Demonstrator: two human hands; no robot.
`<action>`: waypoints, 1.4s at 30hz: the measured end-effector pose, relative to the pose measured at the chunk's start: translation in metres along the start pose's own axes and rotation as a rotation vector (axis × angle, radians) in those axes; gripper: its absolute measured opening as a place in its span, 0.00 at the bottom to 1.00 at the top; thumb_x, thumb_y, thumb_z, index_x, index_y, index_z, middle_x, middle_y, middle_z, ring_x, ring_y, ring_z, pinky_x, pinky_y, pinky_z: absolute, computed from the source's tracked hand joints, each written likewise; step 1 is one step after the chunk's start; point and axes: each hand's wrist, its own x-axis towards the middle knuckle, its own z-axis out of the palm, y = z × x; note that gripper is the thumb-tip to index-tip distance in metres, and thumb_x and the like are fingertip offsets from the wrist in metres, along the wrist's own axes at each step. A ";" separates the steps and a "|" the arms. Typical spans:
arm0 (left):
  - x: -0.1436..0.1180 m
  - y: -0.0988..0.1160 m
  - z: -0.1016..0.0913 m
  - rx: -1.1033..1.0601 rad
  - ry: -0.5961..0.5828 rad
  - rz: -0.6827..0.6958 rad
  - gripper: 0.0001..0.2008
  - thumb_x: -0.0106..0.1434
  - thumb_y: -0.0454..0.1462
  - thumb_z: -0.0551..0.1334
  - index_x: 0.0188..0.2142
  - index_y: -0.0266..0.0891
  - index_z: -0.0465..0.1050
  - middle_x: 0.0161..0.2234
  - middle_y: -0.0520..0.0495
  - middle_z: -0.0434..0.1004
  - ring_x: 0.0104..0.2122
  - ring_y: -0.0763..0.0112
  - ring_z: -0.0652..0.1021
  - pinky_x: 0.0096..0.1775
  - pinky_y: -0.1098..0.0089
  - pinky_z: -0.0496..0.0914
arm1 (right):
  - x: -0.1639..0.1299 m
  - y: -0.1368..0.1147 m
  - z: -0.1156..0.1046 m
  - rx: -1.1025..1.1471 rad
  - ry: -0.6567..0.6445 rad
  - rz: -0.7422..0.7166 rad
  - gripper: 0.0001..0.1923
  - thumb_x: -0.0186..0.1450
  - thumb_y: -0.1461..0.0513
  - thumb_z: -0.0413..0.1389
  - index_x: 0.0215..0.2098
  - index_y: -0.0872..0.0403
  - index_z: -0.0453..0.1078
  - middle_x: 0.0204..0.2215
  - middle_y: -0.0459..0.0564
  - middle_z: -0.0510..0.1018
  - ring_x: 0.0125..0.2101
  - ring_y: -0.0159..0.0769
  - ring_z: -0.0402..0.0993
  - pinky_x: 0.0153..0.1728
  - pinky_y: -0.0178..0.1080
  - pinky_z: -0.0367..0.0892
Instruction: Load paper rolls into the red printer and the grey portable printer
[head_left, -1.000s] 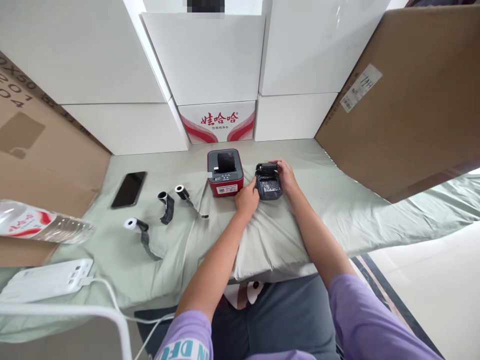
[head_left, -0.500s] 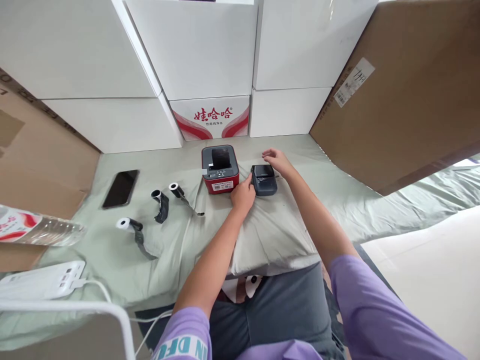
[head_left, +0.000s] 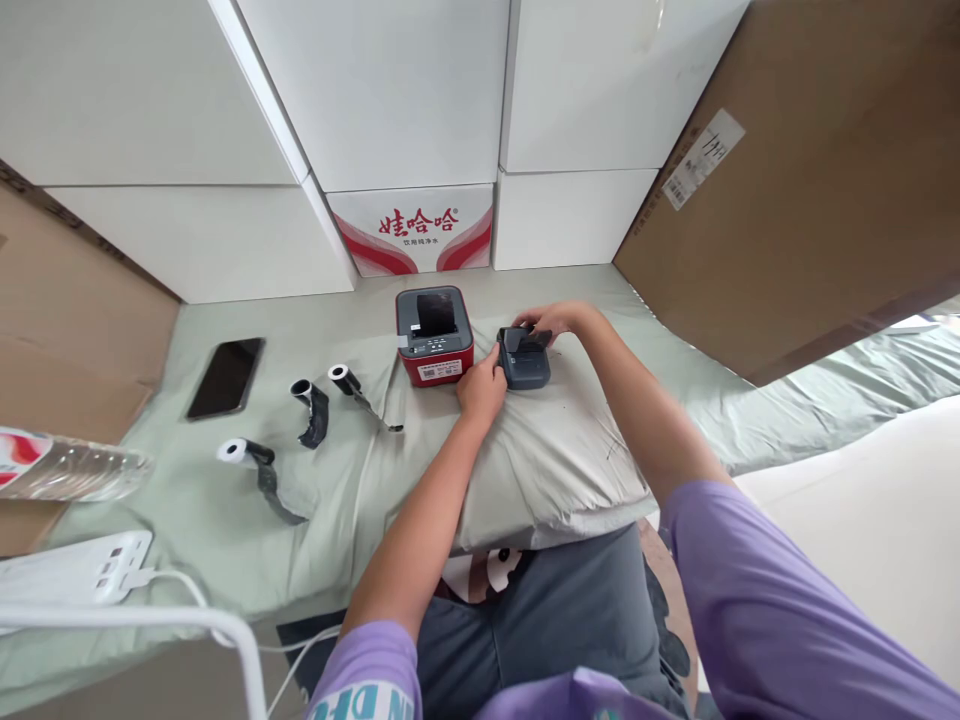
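A small dark grey portable label printer (head_left: 525, 372) lies on the green cloth, its lid (head_left: 526, 340) tilted up. My left hand (head_left: 482, 388) grips the printer's left side with closed fingers. At the back, my right hand (head_left: 555, 319) has its fingers closed around the lid's far and right edge; some fingertips are hidden behind it. Just left of my left hand stands a larger red-and-black label printer (head_left: 441, 370) with a dark window on top. Three rolls of dark ribbon or labels lie further left: one front roll (head_left: 259, 470), one middle roll (head_left: 311, 415) and one back roll (head_left: 352, 385).
A black phone (head_left: 226, 378) lies at the left. Near it are a plastic water bottle (head_left: 82, 465) and a white power bank (head_left: 90, 570) with a cable. White boxes (head_left: 416, 90) line the back; a big cardboard box (head_left: 810, 200) leans at the right. A white tube (head_left: 150, 615) crosses the lower left.
My right hand has moved left and down from above the small printer onto its lid, which has tilted up. My left hand stays at the printer's side. The view has shifted slightly.
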 end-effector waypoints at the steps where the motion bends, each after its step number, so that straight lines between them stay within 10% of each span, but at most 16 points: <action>1: 0.000 0.000 0.000 -0.003 0.002 -0.001 0.29 0.71 0.36 0.53 0.69 0.58 0.63 0.51 0.47 0.84 0.50 0.60 0.81 0.46 0.67 0.71 | 0.000 -0.001 0.002 0.007 0.014 0.012 0.28 0.36 0.70 0.76 0.37 0.55 0.82 0.32 0.53 0.82 0.32 0.46 0.81 0.38 0.54 0.81; 9: -0.001 0.000 0.001 0.005 0.017 -0.001 0.28 0.71 0.36 0.52 0.69 0.56 0.63 0.54 0.46 0.83 0.50 0.59 0.81 0.47 0.66 0.71 | -0.008 0.030 0.008 0.144 -0.074 -0.132 0.30 0.51 0.59 0.74 0.52 0.50 0.77 0.49 0.54 0.81 0.46 0.45 0.79 0.48 0.47 0.79; 15: 0.000 0.000 0.002 0.022 0.015 -0.006 0.29 0.71 0.36 0.52 0.69 0.58 0.64 0.50 0.45 0.84 0.48 0.58 0.82 0.46 0.65 0.72 | -0.011 0.077 0.053 0.397 0.327 -0.409 0.35 0.61 0.53 0.64 0.64 0.53 0.67 0.65 0.58 0.70 0.63 0.45 0.68 0.67 0.48 0.61; 28: 0.000 0.000 0.004 0.036 0.026 0.016 0.28 0.70 0.36 0.52 0.68 0.54 0.66 0.50 0.43 0.84 0.48 0.56 0.82 0.47 0.63 0.73 | -0.002 0.092 0.082 0.493 0.740 -0.532 0.30 0.63 0.43 0.55 0.54 0.53 0.71 0.54 0.60 0.80 0.54 0.46 0.76 0.62 0.51 0.67; 42: 0.002 -0.003 0.007 0.021 0.035 0.011 0.28 0.70 0.37 0.52 0.68 0.54 0.67 0.49 0.42 0.84 0.49 0.56 0.82 0.46 0.63 0.72 | -0.016 0.093 0.092 0.492 0.723 -0.491 0.27 0.60 0.52 0.55 0.56 0.52 0.69 0.55 0.58 0.79 0.58 0.48 0.74 0.65 0.53 0.63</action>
